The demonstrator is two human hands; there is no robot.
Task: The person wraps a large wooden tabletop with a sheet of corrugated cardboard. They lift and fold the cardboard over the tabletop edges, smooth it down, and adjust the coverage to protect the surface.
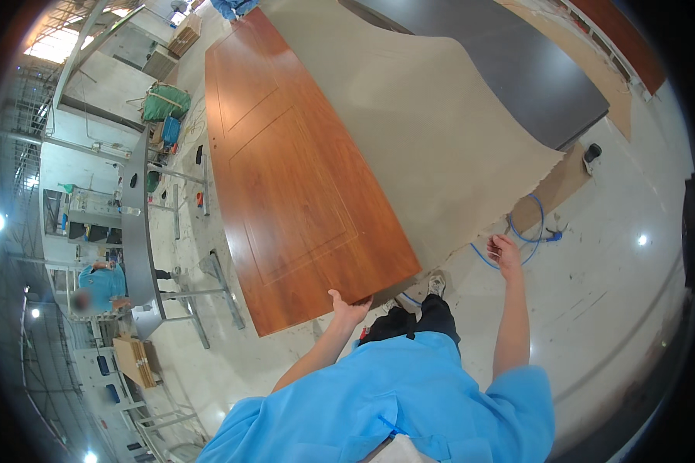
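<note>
Left hand [350, 307] gripped the wooden door panel's [286, 177] near edge; right hand [505, 253] pinched the beige sheet [425, 131], fingertips hidden

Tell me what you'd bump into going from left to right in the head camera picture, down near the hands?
Person in blue at the bench → grey metal frame → reddish wooden door panel → left hand → beige sheet → right hand → blue hose.

Both your arms out front, bare forearms, blue sleeves.
Your left hand [350, 306] reaches forward-left, palm up, fingers curled in a grip. Your right hand [505, 251] sits higher and further right, arm nearly straight, fingers pinched loosely together.
</note>
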